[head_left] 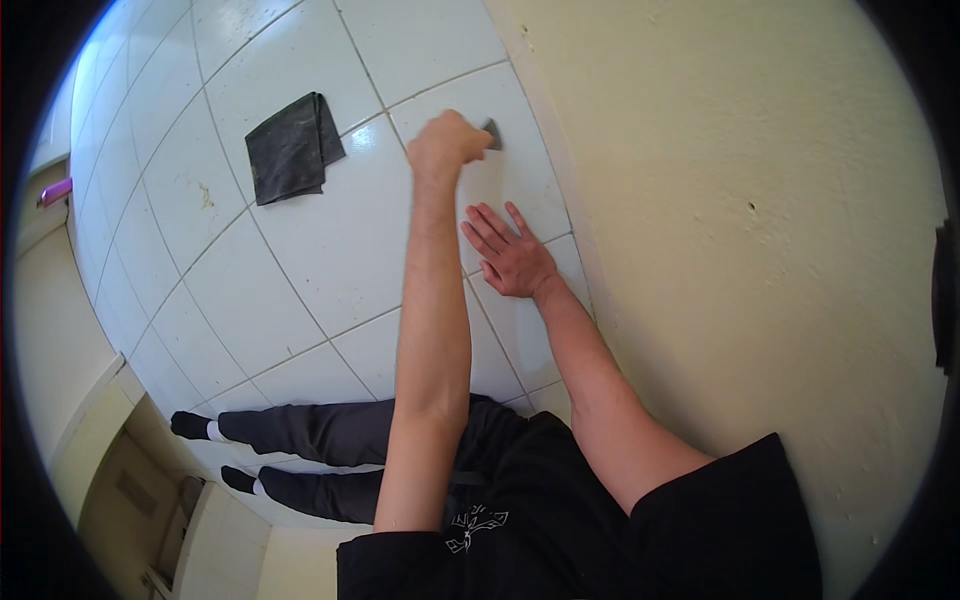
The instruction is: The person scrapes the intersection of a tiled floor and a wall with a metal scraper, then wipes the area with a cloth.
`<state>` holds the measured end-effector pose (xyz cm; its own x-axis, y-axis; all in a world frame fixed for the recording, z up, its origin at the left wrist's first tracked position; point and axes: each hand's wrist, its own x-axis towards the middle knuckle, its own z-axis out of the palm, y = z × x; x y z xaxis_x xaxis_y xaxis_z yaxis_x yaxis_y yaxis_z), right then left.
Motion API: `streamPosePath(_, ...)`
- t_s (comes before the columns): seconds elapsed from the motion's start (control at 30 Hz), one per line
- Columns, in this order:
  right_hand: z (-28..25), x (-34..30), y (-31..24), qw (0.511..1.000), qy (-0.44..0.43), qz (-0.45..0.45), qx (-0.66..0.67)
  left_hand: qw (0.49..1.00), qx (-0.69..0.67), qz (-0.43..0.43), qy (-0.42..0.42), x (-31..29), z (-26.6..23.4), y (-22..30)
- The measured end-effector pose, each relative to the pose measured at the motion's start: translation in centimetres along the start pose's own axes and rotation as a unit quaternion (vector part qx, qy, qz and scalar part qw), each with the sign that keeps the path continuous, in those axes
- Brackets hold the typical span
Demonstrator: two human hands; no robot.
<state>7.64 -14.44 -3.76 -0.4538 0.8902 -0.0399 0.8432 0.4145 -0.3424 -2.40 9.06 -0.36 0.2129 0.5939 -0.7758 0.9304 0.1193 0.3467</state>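
Note:
My left hand (445, 142), at the end of the outstretched arm, is closed, with its knuckles up. From its right side sticks out a small dark grey flat piece (492, 133); its kind is hidden by the fingers. Nearer to me, my right hand (515, 252) lies flat, palm down and fingers spread. Between the two hands is a pale, smooth strip (488, 178), and I cannot tell whether it is a thin sheet or part of the tile. To the left of my left hand lies a folded black sheet or cloth (288, 152) on the floor.
White tiles (350, 240) with dark joints cover the floor. A cream wall (740, 200) rises close along the right. My legs (320, 435) in dark trousers stretch to the left. At the far left edge are a purple object (55, 192) and a doorway (130, 490).

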Motion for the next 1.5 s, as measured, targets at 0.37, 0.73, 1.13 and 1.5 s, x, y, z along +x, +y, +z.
streamPosePath(0.37,0.4,-0.4,0.3,1.000,-0.001,-0.005,0.011,1.000,0.024,-0.010,0.015,-1.8,-0.6,4.0)
streamPosePath(0.73,1.1,-0.6,0.0,1.000,0.001,-0.016,0.000,0.999,0.039,0.018,0.013,-1.2,2.5,5.0)
streamPosePath(1.13,0.7,0.0,0.2,1.000,-0.002,-0.017,0.003,0.998,-0.035,0.003,-0.058,-0.9,3.2,2.9)
streamPosePath(1.5,0.6,0.6,-0.7,0.998,-0.040,0.000,0.042,0.999,0.011,-0.002,0.045,-3.7,5.9,4.0)
